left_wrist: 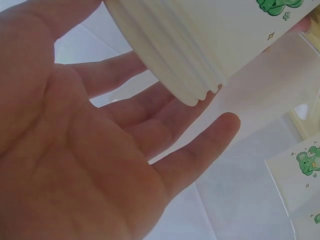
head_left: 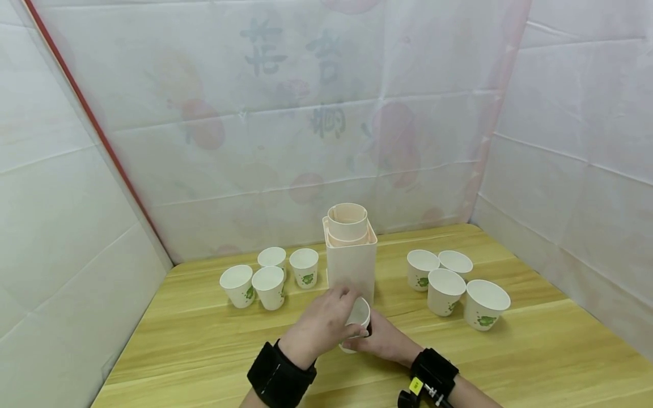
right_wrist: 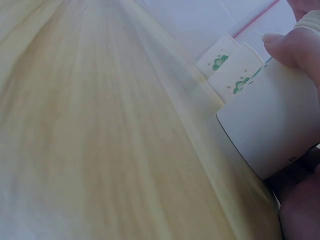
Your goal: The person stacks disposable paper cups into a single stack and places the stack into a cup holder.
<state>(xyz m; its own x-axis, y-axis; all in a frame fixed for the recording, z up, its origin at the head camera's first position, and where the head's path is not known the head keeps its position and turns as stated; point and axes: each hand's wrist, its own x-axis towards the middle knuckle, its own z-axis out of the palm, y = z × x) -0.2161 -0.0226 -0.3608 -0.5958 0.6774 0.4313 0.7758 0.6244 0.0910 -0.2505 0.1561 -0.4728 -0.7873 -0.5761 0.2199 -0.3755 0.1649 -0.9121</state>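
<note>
A nested stack of white paper cups [head_left: 361, 313] with a green cartoon print stands tilted on the table in front of the box. My left hand [head_left: 322, 318] holds the stack at its rims, thumb on the near side and fingers round the far side. Several stacked rims of the paper cups [left_wrist: 165, 50] show in the left wrist view. Lower down, my right hand [head_left: 389, 340] grips the body of the stack. From the right wrist, its thumb lies across the side of the outer cup [right_wrist: 275, 115], whose base is close to the table.
Just behind the hands stands a tall white box [head_left: 351, 266] with a round tube [head_left: 347, 229] at its top. Several paper cups [head_left: 268, 289] stand upright to the left, and several more cups [head_left: 446, 292] to the right. White sheeting [head_left: 306, 141] encloses the wooden table [head_left: 189, 334].
</note>
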